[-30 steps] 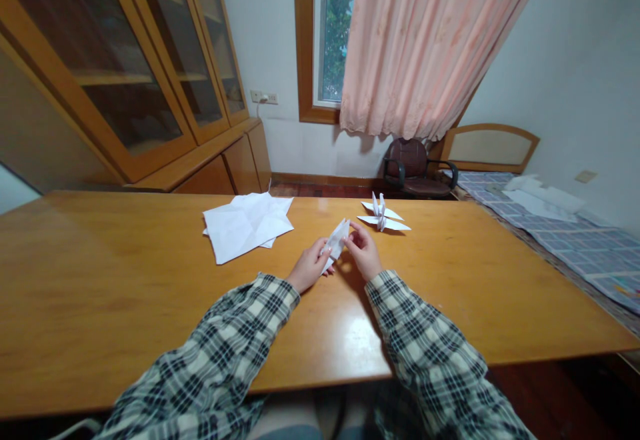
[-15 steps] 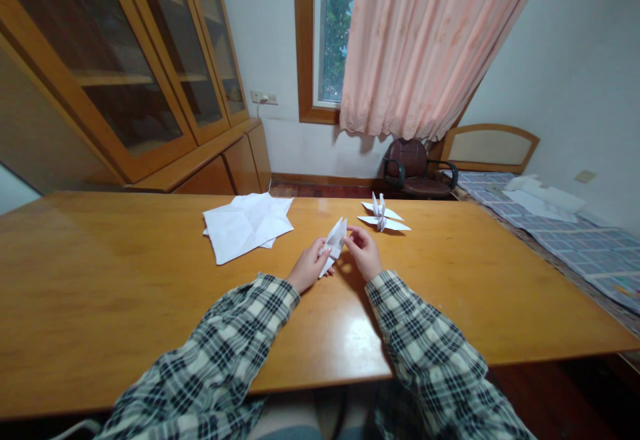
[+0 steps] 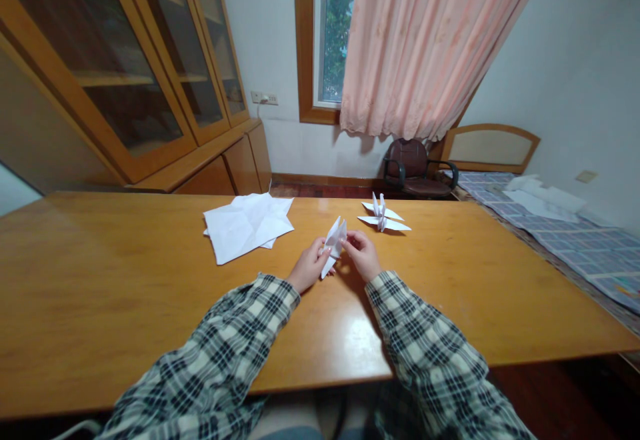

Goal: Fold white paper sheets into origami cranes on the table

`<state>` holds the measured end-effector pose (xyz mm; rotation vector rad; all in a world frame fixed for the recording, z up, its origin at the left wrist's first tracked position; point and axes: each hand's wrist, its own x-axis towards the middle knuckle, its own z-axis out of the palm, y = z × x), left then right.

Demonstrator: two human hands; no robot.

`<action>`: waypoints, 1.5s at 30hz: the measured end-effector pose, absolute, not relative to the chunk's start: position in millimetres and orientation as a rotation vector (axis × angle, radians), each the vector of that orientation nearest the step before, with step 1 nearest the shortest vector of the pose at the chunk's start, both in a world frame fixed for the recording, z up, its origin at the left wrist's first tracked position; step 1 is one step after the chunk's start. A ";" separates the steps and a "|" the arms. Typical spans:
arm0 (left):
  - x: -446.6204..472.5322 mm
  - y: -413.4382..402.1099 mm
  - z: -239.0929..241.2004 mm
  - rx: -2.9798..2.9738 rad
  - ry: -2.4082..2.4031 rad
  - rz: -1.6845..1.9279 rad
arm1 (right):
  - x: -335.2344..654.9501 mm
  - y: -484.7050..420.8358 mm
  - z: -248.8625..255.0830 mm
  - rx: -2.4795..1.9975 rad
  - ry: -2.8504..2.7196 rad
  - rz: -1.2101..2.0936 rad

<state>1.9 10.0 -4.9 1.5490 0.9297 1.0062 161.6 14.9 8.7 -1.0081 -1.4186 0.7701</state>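
A partly folded piece of white paper [image 3: 334, 241] stands tilted just above the wooden table [image 3: 125, 273], held between both hands. My left hand [image 3: 309, 265] pinches its lower left side. My right hand [image 3: 361, 253] pinches its right edge with the fingertips. A finished white paper crane [image 3: 383, 215] sits on the table just beyond my right hand. A loose pile of white paper sheets [image 3: 246, 224] lies to the left of my left hand.
A tall wooden cabinet with glass doors [image 3: 125, 73] stands along the left wall. Past the table's far edge are a dark office chair [image 3: 417, 168], a window with a pink curtain [image 3: 425, 40], and a bed with a checked cover [image 3: 575, 233] at the right.
The folded paper has turned more upright between my hands, and my right fingers have shifted slightly left and down along its edge. My arms have hardly moved.
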 end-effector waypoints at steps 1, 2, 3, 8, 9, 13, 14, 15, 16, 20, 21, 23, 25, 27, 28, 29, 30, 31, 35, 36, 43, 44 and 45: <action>1.9 9.8 -4.3 1.548 0.924 1.012 | 161.9 14.8 8.8 -1.011 -1.427 0.754; 2.0 9.6 -3.6 1.542 0.917 1.015 | 162.0 14.7 9.0 -1.013 -1.433 0.740; 2.0 9.5 -3.1 1.533 0.908 1.015 | 162.0 14.5 9.4 -1.013 -1.437 0.730; 2.2 10.5 -3.4 1.467 0.898 1.021 | 160.6 12.7 12.9 -1.007 -1.458 0.736; 2.3 11.0 -4.0 1.462 0.899 1.020 | 160.3 12.4 13.5 -1.006 -1.465 0.736; 2.3 12.7 -5.8 1.472 0.909 1.024 | 159.7 11.5 15.2 -0.999 -1.481 0.741; 2.4 13.1 -6.1 1.472 0.912 1.026 | 159.6 11.3 15.6 -0.998 -1.486 0.744; 2.4 13.5 -6.5 1.470 0.915 1.029 | 159.5 11.0 16.1 -1.000 -1.492 0.746; 2.5 13.8 -6.7 1.467 0.919 1.031 | 159.3 10.7 16.7 -1.003 -1.498 0.747; 2.8 14.5 -6.2 1.447 0.919 1.041 | 158.7 9.6 18.6 -1.015 -1.512 0.743; 2.9 14.4 -5.4 1.437 0.915 1.042 | 158.6 9.5 18.7 -1.017 -1.515 0.741; 3.2 14.1 -3.1 1.415 0.912 1.039 | 158.4 9.4 18.4 -1.019 -1.521 0.738; 3.5 13.8 -1.0 1.393 0.915 1.034 | 158.4 9.3 17.7 -1.020 -1.526 0.736; 3.5 13.8 0.2 1.367 0.912 1.037 | 158.3 9.0 17.2 -1.021 -1.535 0.733; 3.5 14.0 0.4 1.355 0.908 1.040 | 158.2 8.7 17.1 -1.022 -1.542 0.731; 3.5 14.2 0.4 1.344 0.905 1.043 | 158.1 8.4 17.2 -1.022 -1.551 0.726; 3.4 14.5 0.4 1.335 0.903 1.045 | 157.9 7.9 17.4 -1.021 -1.560 0.723; 3.5 14.7 0.3 1.328 0.900 1.046 | 157.7 7.5 17.8 -1.019 -1.568 0.719; 4.3 15.5 1.1 1.295 0.853 1.060 | 156.9 5.7 19.5 -1.020 -1.585 0.718; 4.6 15.7 1.3 1.282 0.831 1.070 | 156.8 5.4 19.8 -1.023 -1.588 0.721; 3.9 18.3 -2.7 1.254 0.810 1.092 | 157.4 5.5 17.9 -1.029 -1.648 0.681; 3.7 18.7 -3.4 1.253 0.810 1.098 | 157.5 5.6 17.5 -1.031 -1.658 0.674; 3.5 19.0 -3.8 1.251 0.811 1.108 | 157.6 5.7 17.2 -1.035 -1.666 0.667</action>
